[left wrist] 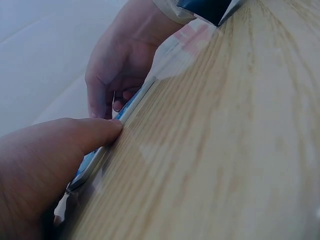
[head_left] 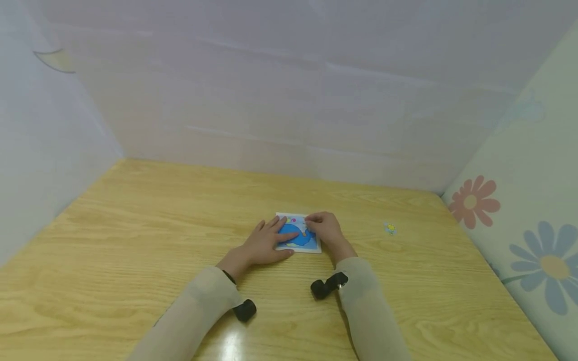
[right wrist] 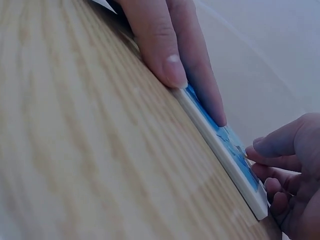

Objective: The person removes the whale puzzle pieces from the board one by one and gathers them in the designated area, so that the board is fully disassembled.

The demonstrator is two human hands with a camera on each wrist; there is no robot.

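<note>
A small square jigsaw puzzle (head_left: 301,239) lies on the table, with a blue animal-like shape on a light blue ground and a white frame. My left hand (head_left: 266,244) rests over its left part with the fingers spread, the thumb at the near edge of the frame (right wrist: 210,131). At the right side of the picture my right hand (head_left: 326,229) pinches a small puzzle piece (right wrist: 246,156) between thumb and forefinger, right at the puzzle's surface. Most of that piece is hidden by the fingertips. The other fingers of this hand are curled.
A loose puzzle piece (head_left: 390,228) with a yellow shape on it lies on the wooden table (head_left: 180,210), right of the puzzle. White sheeting (head_left: 280,100) stands behind the table, and a flower-printed panel (head_left: 533,200) borders it on the right.
</note>
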